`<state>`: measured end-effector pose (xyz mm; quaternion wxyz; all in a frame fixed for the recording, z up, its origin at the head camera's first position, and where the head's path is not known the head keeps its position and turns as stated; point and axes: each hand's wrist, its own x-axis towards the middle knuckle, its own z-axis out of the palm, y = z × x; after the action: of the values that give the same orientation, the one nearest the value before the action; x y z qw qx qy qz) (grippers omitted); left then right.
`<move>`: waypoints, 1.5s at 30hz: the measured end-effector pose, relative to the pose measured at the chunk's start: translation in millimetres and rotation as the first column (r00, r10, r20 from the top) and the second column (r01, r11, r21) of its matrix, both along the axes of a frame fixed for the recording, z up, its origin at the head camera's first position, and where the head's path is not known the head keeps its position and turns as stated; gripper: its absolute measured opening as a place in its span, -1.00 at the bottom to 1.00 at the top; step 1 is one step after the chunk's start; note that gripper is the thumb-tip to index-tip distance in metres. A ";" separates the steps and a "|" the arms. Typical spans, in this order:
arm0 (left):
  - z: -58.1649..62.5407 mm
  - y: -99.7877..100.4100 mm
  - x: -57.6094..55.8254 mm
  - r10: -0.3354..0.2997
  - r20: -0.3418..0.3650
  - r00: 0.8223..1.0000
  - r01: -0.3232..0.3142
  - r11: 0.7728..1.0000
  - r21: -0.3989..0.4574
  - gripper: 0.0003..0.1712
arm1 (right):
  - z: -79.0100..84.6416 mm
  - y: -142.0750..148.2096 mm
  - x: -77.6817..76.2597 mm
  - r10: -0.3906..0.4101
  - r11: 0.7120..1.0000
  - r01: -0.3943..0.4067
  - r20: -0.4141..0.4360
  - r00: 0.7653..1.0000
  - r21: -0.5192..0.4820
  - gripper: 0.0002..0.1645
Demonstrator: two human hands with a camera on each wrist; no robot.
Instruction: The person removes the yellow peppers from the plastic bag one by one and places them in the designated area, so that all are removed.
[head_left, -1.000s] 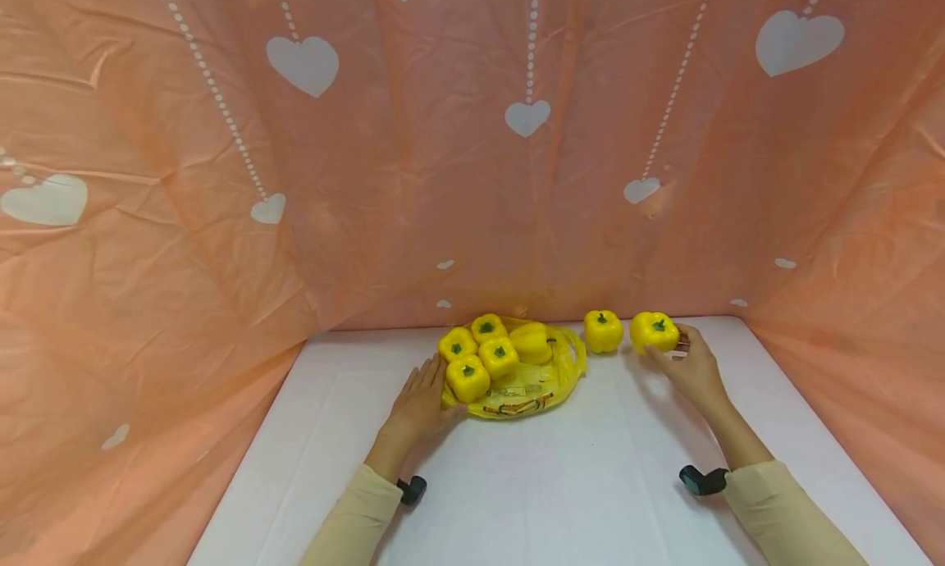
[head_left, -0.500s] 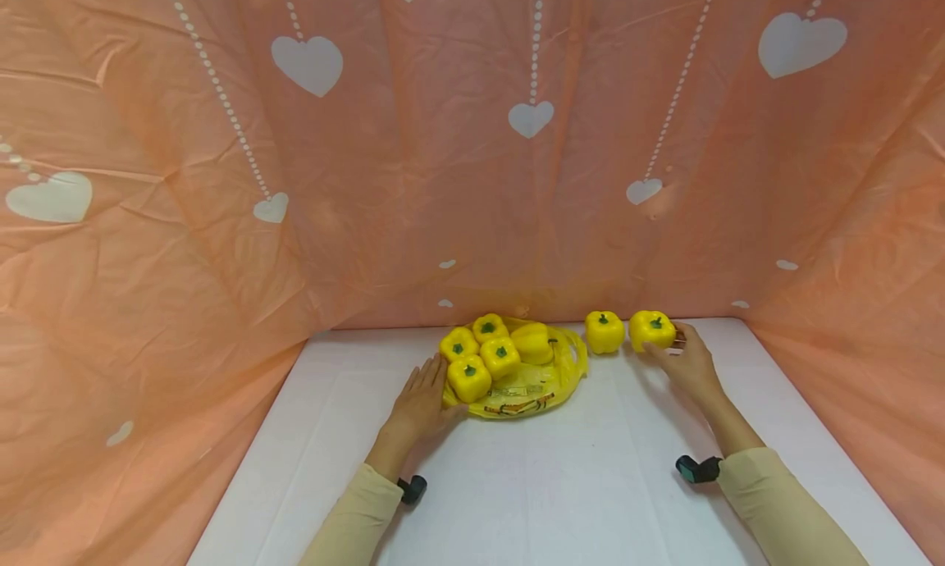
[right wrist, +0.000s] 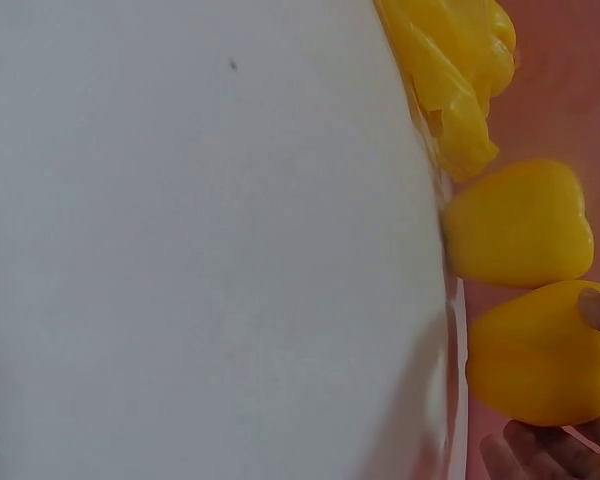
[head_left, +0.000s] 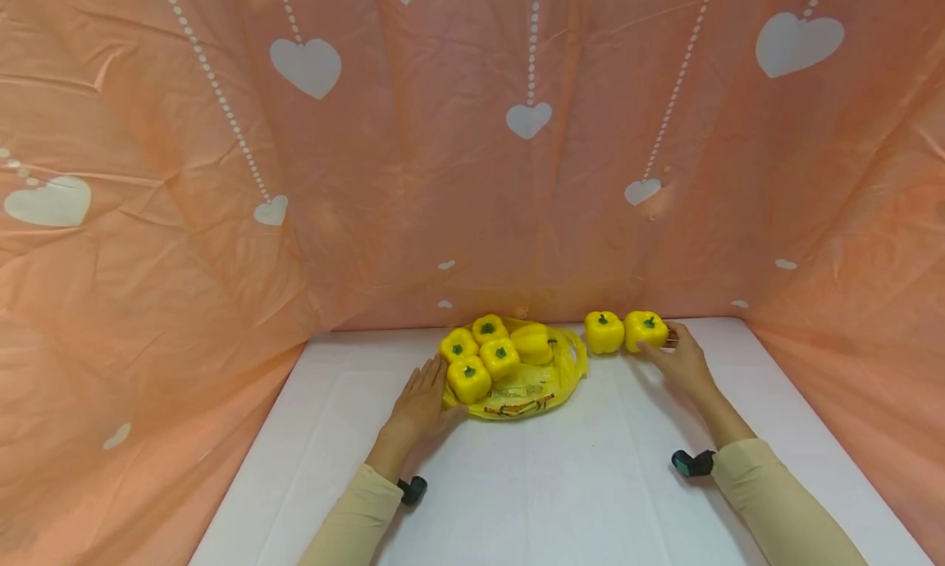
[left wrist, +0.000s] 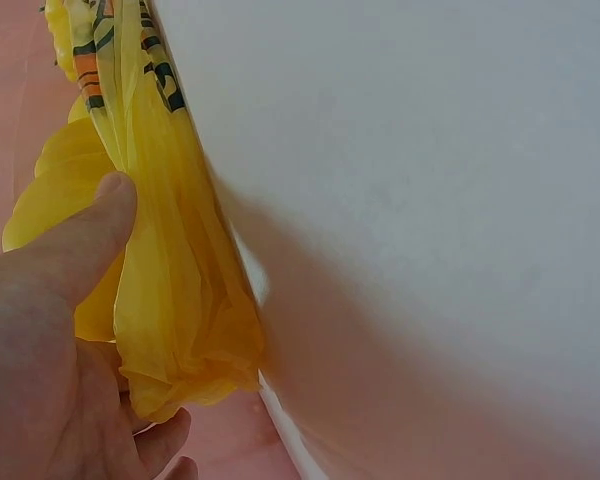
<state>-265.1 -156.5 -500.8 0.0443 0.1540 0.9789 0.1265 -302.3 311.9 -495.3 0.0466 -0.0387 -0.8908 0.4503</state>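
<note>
My right hand [head_left: 685, 369] holds a yellow bell pepper [head_left: 645, 330] upright at the back right of the table, thumb on one side and fingers on the other. A second yellow bell pepper [head_left: 604, 333] stands just left of it; in the right wrist view this neighbour [right wrist: 520, 225] and the held pepper [right wrist: 545, 365] are side by side, right up against each other. My left hand [head_left: 419, 406] rests with straight fingers along the left side of a yellow plastic bag [head_left: 520, 390]. In the left wrist view its thumb [left wrist: 100, 230] touches the bag [left wrist: 175, 290].
Several yellow bell peppers [head_left: 468, 379] stand grouped at the bag's left part, and one pepper [head_left: 531, 343] lies on its side there. A white table [head_left: 561, 484] runs back to a peach curtain [head_left: 472, 180] with white hearts, which also hangs at both sides.
My right hand has moved left with the bell pepper, narrowing the gap to the pepper standing beside it. The left hand, the bag and its peppers have stayed in place.
</note>
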 end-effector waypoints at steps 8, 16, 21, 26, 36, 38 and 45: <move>1.2 0.0 0.4 -0.005 -0.005 1.000 0.005 1.000 -0.003 0.15 | -2.1 -1.6 -4.1 -0.008 1.000 0.008 -0.020 1.000 -0.014 0.08; 1.8 0.0 1.2 0.000 -0.003 1.000 0.000 1.000 -0.001 0.15 | -6.2 -0.4 -9.0 -0.006 1.000 0.006 0.000 1.000 -0.015 0.09; 1.2 0.7 0.4 0.005 -0.001 1.000 -0.005 1.000 0.009 0.15 | -8.7 2.0 -11.2 0.002 1.000 -0.002 -0.001 1.000 -0.006 0.09; 0.8 1.1 -0.2 0.003 -0.003 1.000 -0.003 1.000 0.008 0.15 | -8.4 1.9 -12.9 0.010 1.000 -0.010 -0.017 1.000 0.000 0.06; -0.6 0.4 -1.6 -0.006 -0.011 1.000 0.006 1.000 0.004 0.15 | -10.0 3.1 -15.1 0.013 1.000 -0.013 -0.018 1.000 -0.005 0.05; -0.9 0.4 -1.9 -0.007 -0.009 1.000 0.007 1.000 0.001 0.15 | -11.2 3.5 -15.4 0.012 1.000 -0.012 -0.022 1.000 -0.009 0.04; -0.5 0.4 -2.1 -0.006 -0.007 1.000 0.006 1.000 -0.003 0.14 | -11.3 4.0 -14.6 0.019 1.000 -0.019 -0.022 1.000 -0.022 0.08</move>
<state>-267.1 -156.2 -501.2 0.0417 0.1573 0.9788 0.1247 -316.9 315.9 -506.5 0.0514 -0.0260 -0.8855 0.4611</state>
